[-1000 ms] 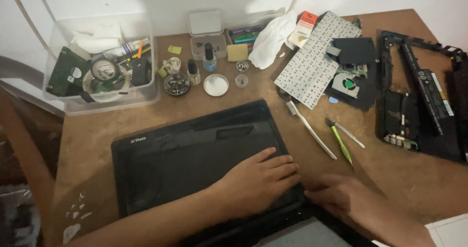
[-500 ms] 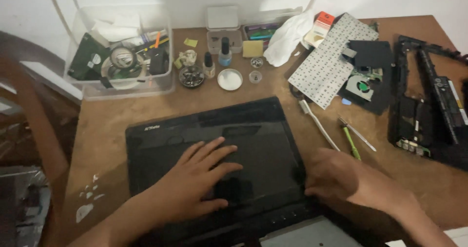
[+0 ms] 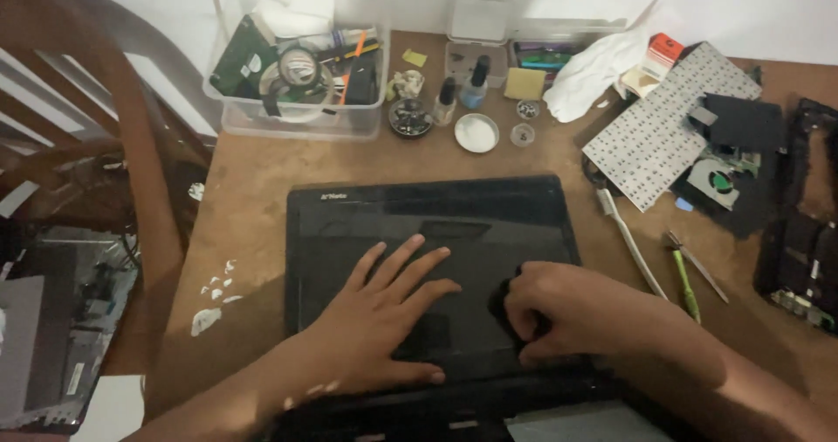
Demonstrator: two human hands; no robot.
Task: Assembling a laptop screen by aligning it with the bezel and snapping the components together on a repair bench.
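On the counter: brown wooden counter (image 3: 262, 198), white wall behind it.
Main thing: flat black rectangular laptop screen panel (image 3: 436, 224), glossy, lying face up at centre of the counter, lower edge near the person.
Left hand: left hand (image 3: 375, 320) spread wide, palm flat on the screen panel, fingers (image 3: 410, 263) fanned toward the far edge; grips nothing.
Right hand: right hand (image 3: 567, 311) curled narrow, resting on the panel's right half, closed on a small dark object (image 3: 504, 301); what it is, cannot tell.
Right of panel: white plastic toothbrush (image 3: 630, 243) just beside the panel edge; green-handled screwdriver (image 3: 685, 278) and thin metal tweezers (image 3: 698, 267) a bit further out.
Far right: white rectangular keyboard sheet (image 3: 663, 137) lying tilted; black cooling fan assembly (image 3: 720, 180) touching it; black laptop chassis frame (image 3: 803, 232) at the edge.
Back row: clear plastic storage bin (image 3: 297, 115) filled with tape rolls and tools; two small glass bottles (image 3: 461, 93); round white lid (image 3: 477, 133); yellow sticky pad (image 3: 525, 84); crumpled white cloth (image 3: 598, 71).
Left side: brown wooden chair (image 3: 122, 145) beside the counter.
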